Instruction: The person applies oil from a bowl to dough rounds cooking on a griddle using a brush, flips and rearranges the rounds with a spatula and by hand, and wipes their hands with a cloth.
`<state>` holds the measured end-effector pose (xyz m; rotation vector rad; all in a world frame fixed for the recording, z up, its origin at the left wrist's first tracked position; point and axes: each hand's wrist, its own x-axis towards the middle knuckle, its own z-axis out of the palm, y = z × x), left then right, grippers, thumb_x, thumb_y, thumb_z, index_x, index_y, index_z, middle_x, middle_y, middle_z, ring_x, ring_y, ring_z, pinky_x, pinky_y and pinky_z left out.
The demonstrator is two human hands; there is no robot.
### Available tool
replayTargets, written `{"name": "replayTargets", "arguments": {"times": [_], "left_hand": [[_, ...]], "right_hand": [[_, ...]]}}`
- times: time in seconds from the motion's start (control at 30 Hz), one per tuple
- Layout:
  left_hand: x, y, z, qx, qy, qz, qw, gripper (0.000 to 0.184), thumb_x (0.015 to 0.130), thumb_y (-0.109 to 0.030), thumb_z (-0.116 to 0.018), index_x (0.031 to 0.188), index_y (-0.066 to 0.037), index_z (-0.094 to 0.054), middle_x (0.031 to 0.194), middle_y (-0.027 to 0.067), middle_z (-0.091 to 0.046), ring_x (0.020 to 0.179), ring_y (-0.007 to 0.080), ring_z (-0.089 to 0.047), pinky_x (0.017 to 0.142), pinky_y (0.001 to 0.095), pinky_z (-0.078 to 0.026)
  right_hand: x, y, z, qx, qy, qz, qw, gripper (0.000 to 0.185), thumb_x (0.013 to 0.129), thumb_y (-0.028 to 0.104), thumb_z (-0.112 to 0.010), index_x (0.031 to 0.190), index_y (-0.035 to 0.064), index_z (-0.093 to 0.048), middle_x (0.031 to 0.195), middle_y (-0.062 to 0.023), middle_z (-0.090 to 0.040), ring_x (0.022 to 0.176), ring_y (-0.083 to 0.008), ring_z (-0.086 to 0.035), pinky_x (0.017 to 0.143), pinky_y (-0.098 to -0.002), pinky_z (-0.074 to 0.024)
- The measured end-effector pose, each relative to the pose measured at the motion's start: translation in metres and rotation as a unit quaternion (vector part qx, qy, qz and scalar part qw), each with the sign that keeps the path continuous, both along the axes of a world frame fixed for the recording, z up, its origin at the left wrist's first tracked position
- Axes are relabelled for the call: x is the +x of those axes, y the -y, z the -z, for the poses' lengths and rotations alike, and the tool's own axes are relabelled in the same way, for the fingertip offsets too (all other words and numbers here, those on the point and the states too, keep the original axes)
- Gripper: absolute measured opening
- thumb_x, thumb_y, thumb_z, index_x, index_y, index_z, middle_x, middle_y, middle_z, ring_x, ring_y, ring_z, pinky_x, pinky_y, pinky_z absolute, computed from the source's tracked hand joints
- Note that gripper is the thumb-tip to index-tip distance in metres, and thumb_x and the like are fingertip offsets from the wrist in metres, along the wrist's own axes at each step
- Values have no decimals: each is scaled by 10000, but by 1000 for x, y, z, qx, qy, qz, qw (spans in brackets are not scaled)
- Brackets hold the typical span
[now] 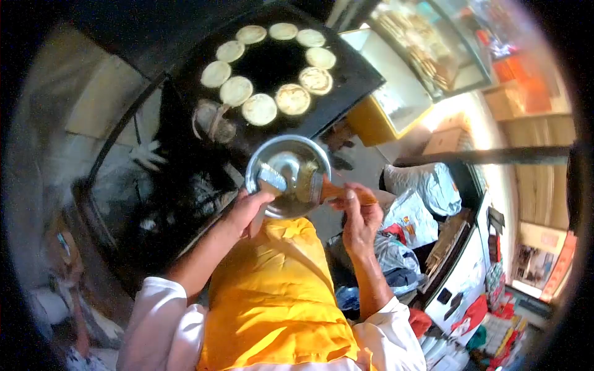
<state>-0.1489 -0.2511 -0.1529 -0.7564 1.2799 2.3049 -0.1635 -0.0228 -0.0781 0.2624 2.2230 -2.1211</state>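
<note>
A round steel bowl (254, 162) is in front of my apron, with some yellowish liquid at its bottom. My right hand (362, 213) grips the wooden handle of a flat brush (315, 187), whose bristles are inside the bowl. At the bowl's near left rim, my left hand (247, 213) is closed round a flat scraper-like tool (272, 177) with a pale, shiny end that reaches into the bowl. Whether the left fingers also grip the rim is hidden. Beyond the bowl, several round flatbreads (259, 109) lie in a ring on a black griddle (352, 77), some browned.
A round metal tool (213, 122) rests at the griddle's near left edge. To its right stands a yellow-sided box (371, 120) beside a glass case (427, 43) with food inside. Plastic bags (427, 188) are piled at my right. A white glove (147, 154) lies at left.
</note>
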Motion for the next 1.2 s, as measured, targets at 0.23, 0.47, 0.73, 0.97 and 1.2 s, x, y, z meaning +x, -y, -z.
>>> {"name": "replayTargets", "arguments": {"times": [0.23, 0.47, 0.73, 0.97, 1.2], "left_hand": [[-44, -23, -13, 20, 27, -116, 993, 349, 798, -95, -605, 1143, -54, -569, 1001, 55, -651, 822, 174, -649, 702, 329, -558], [-78, -57, 6, 58, 60, -214, 973, 384, 808, -65, -594, 1189, -54, -551, 1134, 77, -615, 977, 188, -625, 848, 366, -542], [-87, -63, 37, 54, 81, -220, 971, 428, 826, -116, -619, 1236, -42, -520, 1185, 84, -597, 1050, 206, -595, 943, 373, -474], [-83, -27, 29, 30, 117, -209, 970, 462, 831, -175, -644, 1254, -54, -501, 1184, 88, -604, 1052, 223, -606, 976, 382, -460], [-48, 24, 36, 28, 79, -308, 948, 350, 874, -158, -609, 1195, -33, -551, 1165, 85, -625, 1043, 200, -601, 967, 352, -454]], "right_hand": [[-95, -10, 11, -14, -39, -69, 997, 214, 963, 152, -543, 1076, -22, -594, 893, -103, -670, 746, -152, -656, 689, -273, -528], [-167, -21, 20, 3, -17, -141, 990, 234, 958, 120, -538, 1080, -76, -579, 947, -128, -650, 847, -163, -630, 758, -308, -540], [-193, -16, 63, -25, 42, -150, 988, 239, 944, 193, -562, 1063, -15, -569, 913, -119, -647, 738, -167, -641, 674, -302, -551], [-209, -10, 73, -365, 249, -125, 888, 254, 954, 230, -556, 1091, 16, -569, 860, -97, -631, 737, -196, -625, 697, -334, -526], [-256, -1, 110, -338, 218, -83, 912, 272, 959, 275, -536, 1104, 46, -552, 883, -85, -607, 770, -195, -618, 665, -294, -508]]}}
